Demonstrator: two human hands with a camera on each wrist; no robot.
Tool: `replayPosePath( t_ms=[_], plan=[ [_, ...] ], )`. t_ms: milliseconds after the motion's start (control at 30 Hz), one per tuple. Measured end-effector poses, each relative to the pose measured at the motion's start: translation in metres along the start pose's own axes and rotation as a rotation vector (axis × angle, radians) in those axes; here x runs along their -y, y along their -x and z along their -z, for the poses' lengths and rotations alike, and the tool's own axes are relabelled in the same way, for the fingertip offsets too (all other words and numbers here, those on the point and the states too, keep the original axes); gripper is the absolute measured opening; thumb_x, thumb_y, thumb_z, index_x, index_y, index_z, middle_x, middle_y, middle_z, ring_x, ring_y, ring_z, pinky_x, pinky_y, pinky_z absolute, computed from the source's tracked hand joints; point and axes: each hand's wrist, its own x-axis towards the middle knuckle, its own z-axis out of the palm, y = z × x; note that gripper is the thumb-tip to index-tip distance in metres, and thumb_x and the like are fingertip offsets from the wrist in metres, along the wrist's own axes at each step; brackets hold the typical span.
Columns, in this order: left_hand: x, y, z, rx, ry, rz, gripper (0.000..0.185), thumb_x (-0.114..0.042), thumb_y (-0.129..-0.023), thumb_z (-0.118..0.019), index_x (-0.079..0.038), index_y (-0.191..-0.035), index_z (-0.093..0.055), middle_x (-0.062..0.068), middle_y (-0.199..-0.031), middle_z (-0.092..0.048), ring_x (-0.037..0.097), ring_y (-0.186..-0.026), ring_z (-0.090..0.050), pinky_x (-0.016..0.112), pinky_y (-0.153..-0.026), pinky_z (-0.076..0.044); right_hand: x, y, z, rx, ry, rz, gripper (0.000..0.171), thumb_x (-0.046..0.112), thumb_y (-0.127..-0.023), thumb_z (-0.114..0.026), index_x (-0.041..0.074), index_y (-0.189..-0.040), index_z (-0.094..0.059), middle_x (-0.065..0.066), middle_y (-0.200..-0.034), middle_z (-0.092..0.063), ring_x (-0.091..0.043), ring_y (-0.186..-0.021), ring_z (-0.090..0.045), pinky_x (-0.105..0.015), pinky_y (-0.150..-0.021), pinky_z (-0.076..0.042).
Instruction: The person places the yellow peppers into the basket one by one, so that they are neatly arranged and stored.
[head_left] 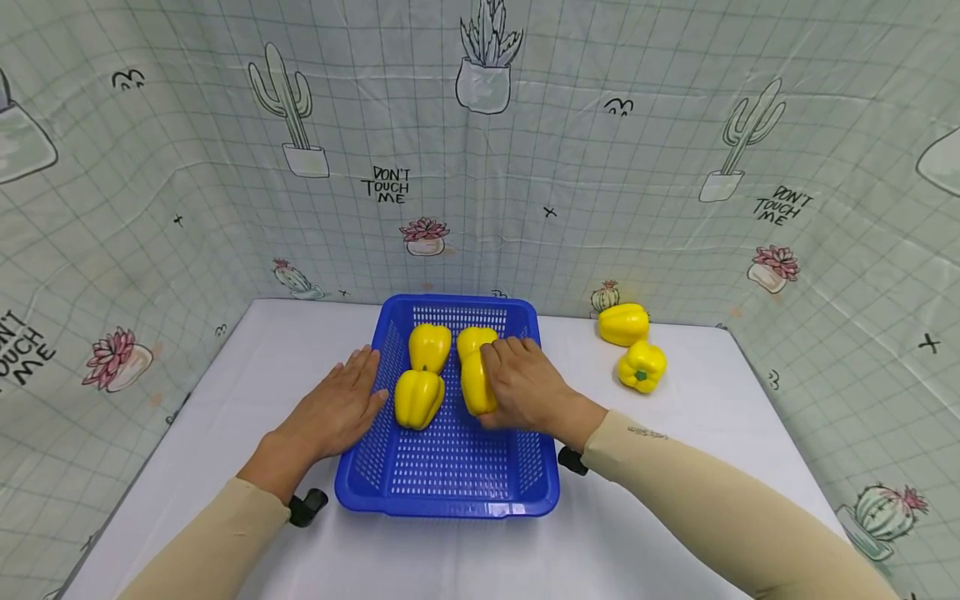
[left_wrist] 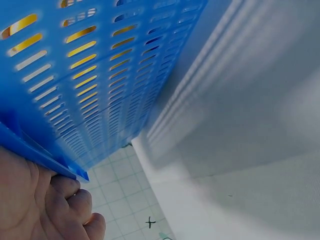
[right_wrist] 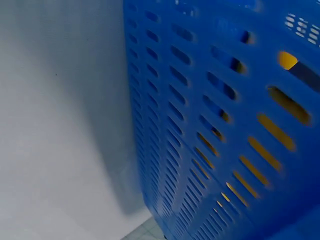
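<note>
Nearest me are my beige sleeves (head_left: pixel 690 483), with the near edge of the blue, slotted plastic basket (head_left: pixel 450 507) between them on the white cloth-covered worktop (head_left: pixel 637 542). My left hand (head_left: pixel 337 408) lies along the basket's left edge, fingers straight, thumb over the rim – to steady it, I'd judge. My right hand (head_left: pixel 528 387) reaches in over the right edge and grasps a glossy yellow bell pepper (head_left: pixel 474 387), fingers wrapped over its right side; coming at it from that side probably keeps my hand off its neighbours. Left of it sits a second yellow pepper (head_left: pixel 418 400), lying on its side, stem end away from me. Beyond these two, towards the basket's far edge, are a third yellow pepper (head_left: pixel 431 346) and a fourth yellow pepper (head_left: pixel 474 336) – the layout looks like two columns, likely so that each lies flat. Farther off, near the worktop's far right corner, lie a loose pepper with a green stem (head_left: pixel 642 367) and, just behind it, another loose pepper (head_left: pixel 624 324), before the grid-printed cactus curtain (head_left: pixel 570 167).
</note>
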Motion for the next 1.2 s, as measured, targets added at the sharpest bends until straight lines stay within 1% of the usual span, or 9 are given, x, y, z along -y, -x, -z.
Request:
replayPosePath(
  t_ms=[167, 267, 533, 700, 867, 967, 1100, 1200],
  plan=[
    [0.000, 0.000, 0.000, 0.002, 0.002, 0.002, 0.069, -0.033, -0.113, -0.041, 0.010, -0.164, -0.019, 0.029, -0.172, -0.020, 0.046, -0.160, -0.021, 0.060, -0.130, -0.019, 0.003, -0.002, -0.006, 0.064, 0.004, -0.016, 0.090, 0.067, -0.078, -0.082, -0.001, -0.131, -0.054, -0.014, -0.111, -0.065, -0.029, -0.097, -0.058, -0.042, -0.086, -0.052],
    [0.000, 0.000, 0.000, -0.001, 0.005, 0.000, 0.069, -0.032, -0.113, -0.040, 0.010, -0.164, -0.019, 0.029, -0.172, -0.020, 0.046, -0.160, -0.021, 0.060, -0.130, -0.019, 0.005, -0.003, -0.009, 0.085, 0.013, -0.020, 0.090, 0.069, -0.078, -0.080, 0.000, -0.130, -0.054, -0.014, -0.111, -0.065, -0.029, -0.097, -0.058, -0.042, -0.086, -0.051],
    [0.000, -0.001, -0.001, -0.010, 0.008, -0.001, 0.069, -0.032, -0.113, -0.041, 0.010, -0.164, -0.020, 0.029, -0.171, -0.021, 0.046, -0.160, -0.022, 0.060, -0.130, -0.019, 0.010, -0.004, -0.016, 0.110, 0.046, -0.010, 0.087, 0.072, -0.080, -0.076, 0.001, -0.124, -0.055, -0.012, -0.105, -0.065, -0.029, -0.095, -0.058, -0.041, -0.083, -0.050],
    [0.001, 0.000, -0.003, -0.014, 0.005, -0.002, 0.069, -0.031, -0.112, -0.043, 0.010, -0.163, -0.020, 0.029, -0.171, -0.022, 0.046, -0.159, -0.023, 0.061, -0.130, -0.020, 0.012, -0.005, -0.020, 0.146, 0.070, -0.006, 0.087, 0.075, -0.081, -0.073, 0.002, -0.125, -0.054, -0.012, -0.106, -0.065, -0.028, -0.096, -0.058, -0.041, -0.085, -0.050],
    [0.001, 0.000, -0.003, -0.014, 0.009, -0.004, 0.069, -0.032, -0.113, -0.042, 0.010, -0.163, -0.021, 0.030, -0.171, -0.022, 0.046, -0.159, -0.023, 0.060, -0.130, -0.021, 0.014, -0.005, -0.022, 0.165, 0.099, -0.008, 0.087, 0.077, -0.081, -0.071, 0.003, -0.125, -0.056, -0.010, -0.105, -0.065, -0.027, -0.097, -0.058, -0.040, -0.085, -0.050],
    [0.000, 0.000, -0.002, -0.015, 0.014, -0.010, 0.069, -0.032, -0.113, -0.042, 0.011, -0.163, -0.021, 0.030, -0.171, -0.023, 0.047, -0.159, -0.024, 0.061, -0.130, -0.022, 0.015, -0.006, -0.023, 0.193, 0.116, -0.009, 0.088, 0.078, -0.082, -0.070, 0.003, -0.125, -0.056, -0.009, -0.105, -0.065, -0.026, -0.097, -0.058, -0.040, -0.085, -0.049],
    [0.001, 0.001, -0.002, -0.013, 0.015, -0.016, 0.069, -0.031, -0.113, -0.041, 0.011, -0.163, -0.020, 0.031, -0.171, -0.022, 0.048, -0.159, -0.024, 0.061, -0.129, -0.022, 0.016, -0.007, -0.024, 0.244, 0.137, -0.013, 0.087, 0.079, -0.082, -0.069, 0.005, -0.125, -0.056, -0.008, -0.106, -0.065, -0.026, -0.100, -0.059, -0.042, -0.088, -0.050],
    [0.001, 0.001, -0.002, -0.011, 0.016, -0.013, 0.069, -0.031, -0.113, -0.041, 0.011, -0.163, -0.020, 0.030, -0.171, -0.022, 0.047, -0.159, -0.023, 0.061, -0.129, -0.022, 0.017, -0.007, -0.024, 0.279, 0.147, -0.012, 0.088, 0.080, -0.082, -0.068, 0.005, -0.127, -0.056, -0.009, -0.110, -0.066, -0.026, -0.104, -0.061, -0.044, -0.093, -0.052]
  ],
)
